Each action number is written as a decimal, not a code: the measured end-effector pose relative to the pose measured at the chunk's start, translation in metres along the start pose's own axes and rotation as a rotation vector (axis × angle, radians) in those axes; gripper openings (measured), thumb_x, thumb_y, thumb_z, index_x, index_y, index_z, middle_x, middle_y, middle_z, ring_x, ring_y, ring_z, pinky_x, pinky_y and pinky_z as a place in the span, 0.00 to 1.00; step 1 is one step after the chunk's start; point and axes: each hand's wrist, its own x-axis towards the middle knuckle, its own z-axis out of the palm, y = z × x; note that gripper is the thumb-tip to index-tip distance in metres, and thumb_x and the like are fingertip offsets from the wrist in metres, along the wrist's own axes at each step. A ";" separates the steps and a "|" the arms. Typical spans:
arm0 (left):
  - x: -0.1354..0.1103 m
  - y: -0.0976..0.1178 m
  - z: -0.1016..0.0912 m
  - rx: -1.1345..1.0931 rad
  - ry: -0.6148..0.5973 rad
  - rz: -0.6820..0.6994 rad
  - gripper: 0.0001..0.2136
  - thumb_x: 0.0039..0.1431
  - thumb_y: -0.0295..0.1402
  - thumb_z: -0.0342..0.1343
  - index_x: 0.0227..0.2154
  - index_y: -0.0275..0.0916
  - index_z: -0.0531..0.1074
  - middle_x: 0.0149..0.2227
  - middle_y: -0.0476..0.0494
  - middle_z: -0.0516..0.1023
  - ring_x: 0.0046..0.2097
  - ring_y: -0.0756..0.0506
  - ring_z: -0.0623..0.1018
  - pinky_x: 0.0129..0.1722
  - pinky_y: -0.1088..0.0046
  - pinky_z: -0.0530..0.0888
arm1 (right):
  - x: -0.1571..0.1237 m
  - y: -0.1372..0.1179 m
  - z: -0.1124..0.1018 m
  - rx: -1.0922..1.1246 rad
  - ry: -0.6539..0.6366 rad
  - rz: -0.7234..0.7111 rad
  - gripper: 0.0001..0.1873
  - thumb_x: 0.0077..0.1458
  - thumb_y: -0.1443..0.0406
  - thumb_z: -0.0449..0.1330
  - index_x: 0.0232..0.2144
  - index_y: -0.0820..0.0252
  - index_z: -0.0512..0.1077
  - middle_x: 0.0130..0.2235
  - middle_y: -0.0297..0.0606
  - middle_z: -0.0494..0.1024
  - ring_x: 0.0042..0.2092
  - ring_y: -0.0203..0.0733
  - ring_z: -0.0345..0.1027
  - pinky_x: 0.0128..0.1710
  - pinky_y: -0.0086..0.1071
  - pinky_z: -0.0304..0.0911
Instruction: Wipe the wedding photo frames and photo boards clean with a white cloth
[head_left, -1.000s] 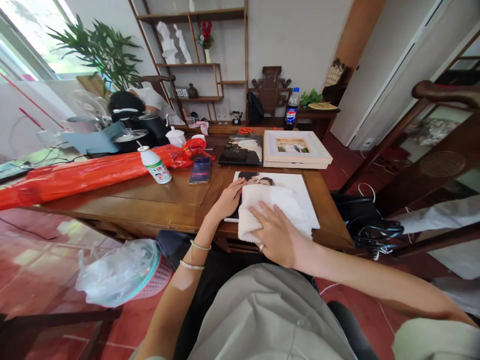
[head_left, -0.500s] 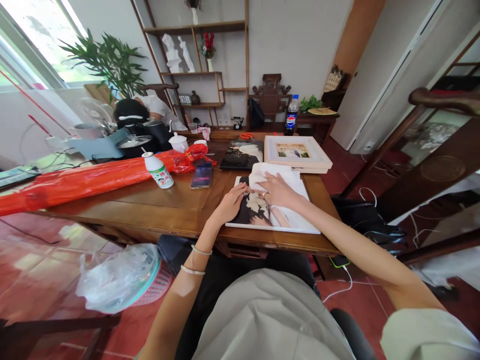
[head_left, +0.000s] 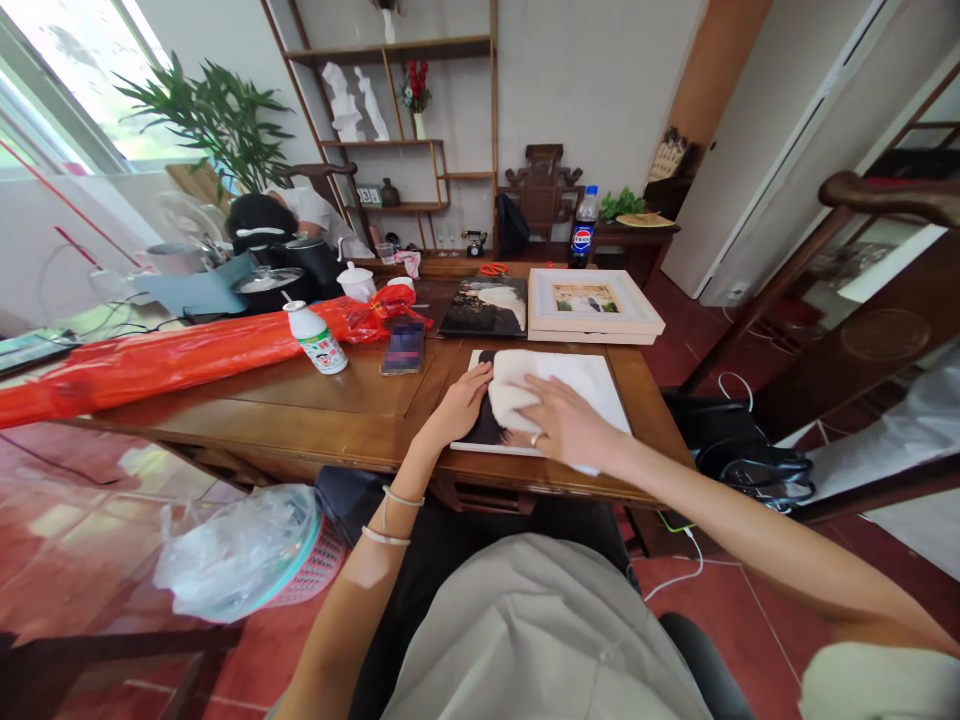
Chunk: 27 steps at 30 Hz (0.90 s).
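Observation:
A large photo print (head_left: 600, 385) lies flat at the near right of the wooden table (head_left: 337, 400). My left hand (head_left: 459, 405) rests on its left edge, fingers curled loosely over the border. My right hand (head_left: 564, 425) lies flat, fingers spread, pressing a white cloth (head_left: 517, 385) onto the print's middle. The cloth covers much of the picture, and only a dark strip shows at the left.
A white picture frame (head_left: 592, 300) and a dark photo (head_left: 484, 305) lie behind the print. A phone (head_left: 403, 347), a small white bottle (head_left: 315, 337) and a long red plastic bag (head_left: 165, 355) sit to the left. A cola bottle (head_left: 578, 232) stands at the back. A lined basket (head_left: 247, 550) sits on the floor.
My right hand with the cloth slid from the print's near edge up to its far edge, then back down to the middle. My left hand stayed on the left edge.

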 end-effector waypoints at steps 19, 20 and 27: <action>0.001 0.000 -0.001 0.004 -0.010 0.006 0.19 0.63 0.30 0.39 0.53 0.32 0.68 0.60 0.35 0.65 0.63 0.43 0.62 0.63 0.60 0.58 | -0.032 -0.046 -0.002 -0.035 -0.114 -0.064 0.18 0.51 0.65 0.58 0.45 0.56 0.76 0.64 0.47 0.57 0.64 0.65 0.42 0.57 0.62 0.45; 0.001 0.000 -0.001 0.002 -0.013 0.009 0.19 0.63 0.30 0.39 0.53 0.33 0.67 0.60 0.36 0.65 0.63 0.43 0.62 0.62 0.60 0.59 | -0.030 -0.044 -0.002 -0.021 -0.107 -0.065 0.17 0.51 0.65 0.57 0.45 0.56 0.76 0.64 0.46 0.57 0.65 0.64 0.43 0.57 0.60 0.45; -0.001 0.003 0.000 0.000 0.010 -0.023 0.18 0.63 0.30 0.40 0.53 0.36 0.68 0.60 0.39 0.65 0.63 0.44 0.62 0.63 0.60 0.58 | 0.014 0.046 -0.003 -0.075 -0.005 0.061 0.17 0.56 0.65 0.53 0.47 0.59 0.73 0.56 0.47 0.70 0.63 0.54 0.51 0.58 0.54 0.48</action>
